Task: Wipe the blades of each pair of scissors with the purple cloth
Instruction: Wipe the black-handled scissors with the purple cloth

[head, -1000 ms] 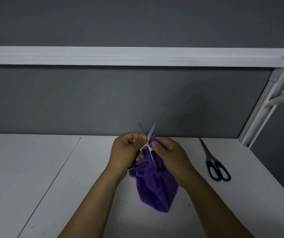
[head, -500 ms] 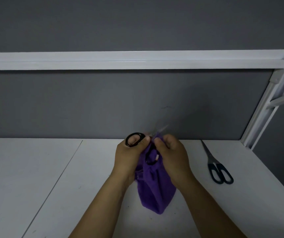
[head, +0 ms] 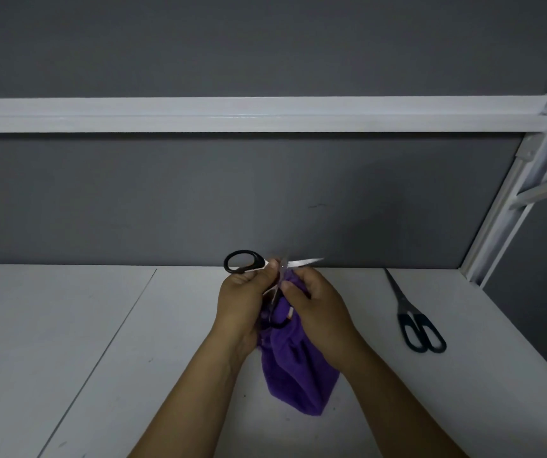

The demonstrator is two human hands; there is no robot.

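My left hand (head: 244, 304) grips a pair of black-handled scissors (head: 244, 262) held above the table, blades spread apart. One handle ring sticks out above my left fingers and one blade points right past my right thumb. The second ring shows low between my palms. My right hand (head: 315, 312) pinches the purple cloth (head: 295, 375) against the other blade, and the cloth hangs down between my wrists. A second pair of scissors (head: 414, 322) with dark handles lies shut on the table to the right, blades pointing away from me.
The white table (head: 67, 342) has a seam running diagonally on its left part. A grey back wall with a white rail (head: 199, 114) stands behind. A white metal frame post (head: 510, 206) rises at the right rear corner.
The scissors have been turned in my hands: a second ago the blades pointed up in a V, now a handle ring is on top left and one blade points right.
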